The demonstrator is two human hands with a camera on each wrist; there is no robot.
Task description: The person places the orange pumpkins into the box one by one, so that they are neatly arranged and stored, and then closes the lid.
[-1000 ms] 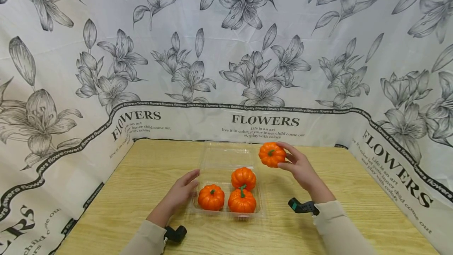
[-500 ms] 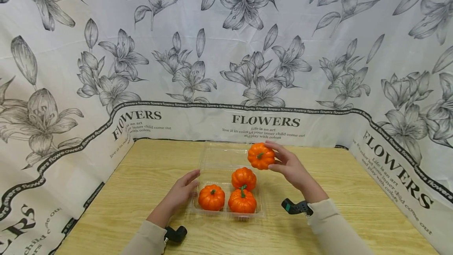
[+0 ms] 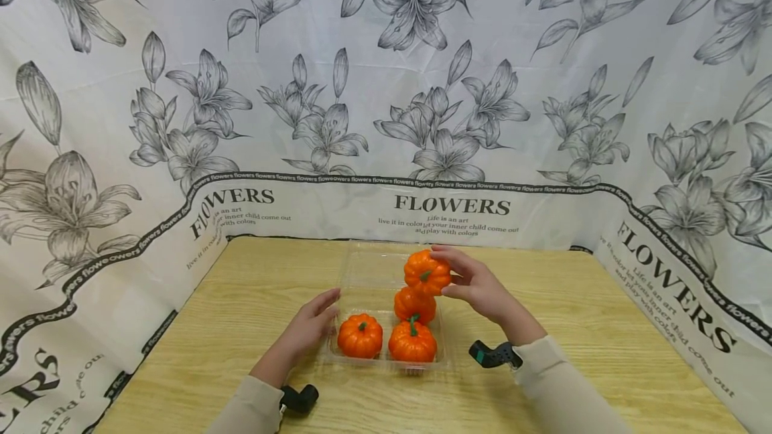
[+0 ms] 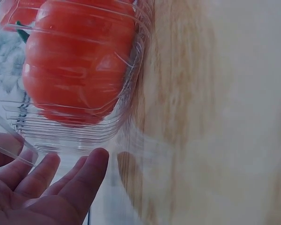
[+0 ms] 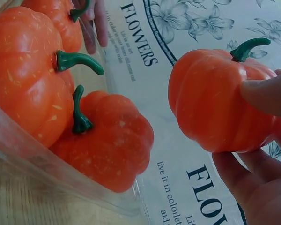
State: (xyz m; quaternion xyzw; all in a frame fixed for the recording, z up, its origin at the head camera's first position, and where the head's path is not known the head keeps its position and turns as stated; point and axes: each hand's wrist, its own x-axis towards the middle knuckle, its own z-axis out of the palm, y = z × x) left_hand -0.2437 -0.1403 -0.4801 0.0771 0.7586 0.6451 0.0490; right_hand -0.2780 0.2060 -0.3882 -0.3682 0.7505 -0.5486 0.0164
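My right hand [image 3: 485, 290] grips a small orange toy pumpkin [image 3: 425, 269] with a green stem, raised over the back of a clear plastic clamshell box [image 3: 386, 362]. In the right wrist view, thumb and fingers pinch the held pumpkin [image 5: 220, 103] from its side and underneath. Three similar pumpkins sit in the box: one front left [image 3: 360, 337], one front right [image 3: 413, 345], one back right [image 3: 415, 307], partly hidden by the raised one. Beside the box's left wall, my left hand [image 3: 309, 325] has its fingers extended at the rim, seen close in the left wrist view [image 4: 61, 187].
The box's clear lid [image 3: 374, 265] lies folded back behind it. A light wooden table [image 3: 241, 286] carries everything. White cloth [image 3: 338, 206] with printed flowers and lettering encloses the back and both sides.
My right hand has carried the pumpkin leftward and slightly down, from right of the lid to above the back right pumpkin. My left hand and the box have stayed put.
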